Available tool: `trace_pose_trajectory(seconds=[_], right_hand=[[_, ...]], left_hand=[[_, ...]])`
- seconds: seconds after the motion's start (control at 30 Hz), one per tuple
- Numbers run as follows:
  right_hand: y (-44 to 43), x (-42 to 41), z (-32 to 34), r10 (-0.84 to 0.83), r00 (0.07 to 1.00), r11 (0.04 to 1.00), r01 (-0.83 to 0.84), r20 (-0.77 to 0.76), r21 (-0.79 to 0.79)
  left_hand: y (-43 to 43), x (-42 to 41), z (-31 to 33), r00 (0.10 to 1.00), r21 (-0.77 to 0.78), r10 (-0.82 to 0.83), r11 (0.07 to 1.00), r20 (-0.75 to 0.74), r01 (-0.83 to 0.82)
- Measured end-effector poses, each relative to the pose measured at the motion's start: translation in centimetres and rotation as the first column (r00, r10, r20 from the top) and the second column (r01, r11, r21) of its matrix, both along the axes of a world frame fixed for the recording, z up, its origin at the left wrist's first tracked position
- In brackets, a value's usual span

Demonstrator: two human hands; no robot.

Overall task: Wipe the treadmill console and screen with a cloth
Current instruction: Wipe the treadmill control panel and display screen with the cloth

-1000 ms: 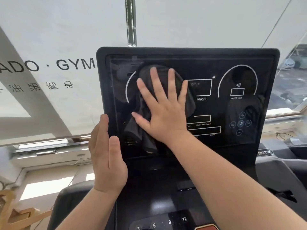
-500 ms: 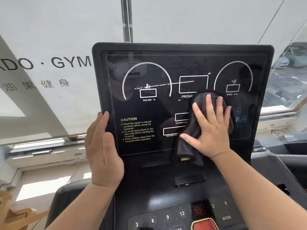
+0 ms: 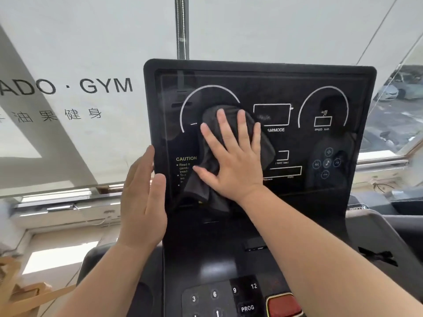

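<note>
The black treadmill screen (image 3: pixel 320 143) stands upright in front of me, with white dial outlines and a yellow CAUTION label. A dark grey cloth (image 3: pixel 206 179) lies flat against the screen's left-middle part. My right hand (image 3: pixel 231 156) presses on the cloth with straight, spread fingers. My left hand (image 3: pixel 143 197) rests flat against the screen's left edge, fingers straight, thumb on the front face. Below the screen the console (image 3: pixel 217 259) slopes toward me, carrying numbered keys (image 3: pixel 215 294) and a red stop button (image 3: pixel 283 305).
A white blind printed with "GYM" (image 3: pixel 105 85) hangs behind the screen, and a metal pole (image 3: pixel 182 26) rises above it. A window at the right shows parked cars (image 3: pixel 400 90). Grey side rails (image 3: pixel 375 227) flank the console. Wooden pieces (image 3: pixel 20 291) sit at lower left.
My right hand has swept the cloth from the screen's right-middle back to the left-middle, covering part of the CAUTION text. My left hand stays on the left edge.
</note>
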State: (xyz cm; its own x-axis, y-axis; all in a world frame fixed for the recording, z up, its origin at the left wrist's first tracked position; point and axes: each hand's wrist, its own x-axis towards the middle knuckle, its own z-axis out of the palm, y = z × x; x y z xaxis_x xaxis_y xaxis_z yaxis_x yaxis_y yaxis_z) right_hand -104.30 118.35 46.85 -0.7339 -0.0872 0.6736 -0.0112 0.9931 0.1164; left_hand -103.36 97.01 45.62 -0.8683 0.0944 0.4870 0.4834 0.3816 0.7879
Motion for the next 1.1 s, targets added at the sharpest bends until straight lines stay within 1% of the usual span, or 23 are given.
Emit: trace_pose_trajectory(seconds=[0.07, 0.1, 0.17, 0.27, 0.33, 0.4, 0.47, 0.53, 0.6, 0.67, 0.73, 0.83, 0.9, 1.0, 1.03, 1.1], right_hand=[[0.7, 1.4, -2.4, 0.076, 0.997, 0.995, -0.077, 0.011, 0.064], [1.3, 2.1, -3.4, 0.108, 0.994, 0.989, -0.110, 0.022, 0.099], [3.3, 3.4, -5.0, 0.161, 0.986, 0.972, -0.167, 0.047, 0.163], [7.5, 5.0, -6.4, 0.196, 0.979, 0.962, -0.203, 0.056, 0.181], [10.8, 5.9, -6.7, 0.173, 0.984, 0.971, -0.178, 0.041, 0.161], [14.2, 6.8, -6.5, 0.126, 0.991, 0.982, -0.130, 0.035, 0.138], [17.4, 7.4, -5.8, 0.022, 0.999, 0.996, -0.026, 0.044, 0.088], [19.6, 7.4, -4.5, -0.135, 0.989, 0.990, 0.138, 0.068, -0.031], [20.8, 6.5, -2.2, -0.244, 0.965, 0.954, 0.257, 0.096, -0.155], [21.1, 4.9, 0.8, -0.286, 0.952, 0.928, 0.303, 0.105, -0.218], [20.7, 3.1, 3.7, -0.285, 0.954, 0.923, 0.299, 0.089, -0.242], [18.9, 1.1, 6.3, -0.232, 0.971, 0.948, 0.238, 0.053, -0.211], [17.4, 0.7, 6.4, -0.160, 0.986, 0.975, 0.165, 0.042, -0.150], [16.3, 1.9, 4.3, 0.050, 0.997, 0.999, -0.050, 0.054, 0.013], [16.4, 2.7, 2.8, 0.133, 0.989, 0.987, -0.139, 0.069, 0.087], [17.4, 4.5, -0.5, 0.276, 0.953, 0.928, -0.298, 0.128, 0.225]], left_hand=[[0.7, 0.5, -0.4, 0.997, -0.093, 0.069, 0.993, -0.018, -0.070], [1.2, 0.9, -0.6, 0.993, -0.152, 0.108, 0.982, -0.050, -0.114], [2.6, 2.0, -1.3, 0.974, -0.268, 0.153, 0.944, -0.167, -0.195], [5.0, 3.6, -2.9, 0.936, -0.380, 0.126, 0.890, -0.329, -0.253], [6.6, 4.5, -3.7, 0.930, -0.440, 0.111, 0.857, -0.351, -0.268], [8.0, 5.4, -3.8, 0.939, -0.492, 0.115, 0.827, -0.323, -0.271], [9.5, 6.1, -3.7, 0.955, -0.547, 0.116, 0.798, -0.273, -0.254], [10.9, 6.6, -3.5, 0.969, -0.614, 0.107, 0.757, -0.224, -0.225], [12.2, 7.0, -3.3, 0.981, -0.690, 0.107, 0.698, -0.164, -0.192], [13.2, 7.2, -3.2, 0.986, -0.749, 0.130, 0.642, -0.103, -0.163], [14.0, 7.4, -3.1, 0.985, -0.764, 0.164, 0.630, -0.048, -0.142], [14.8, 7.7, -2.5, 0.976, -0.747, 0.209, 0.659, 0.061, -0.094], [15.0, 7.9, -1.8, 0.971, -0.734, 0.225, 0.673, 0.082, -0.094], [14.8, 8.0, -0.9, 0.967, -0.741, 0.240, 0.664, 0.084, -0.100], [14.7, 7.9, -0.8, 0.966, -0.745, 0.244, 0.659, 0.081, -0.103], [14.6, 8.0, -0.8, 0.965, -0.741, 0.252, 0.661, 0.073, -0.116]])
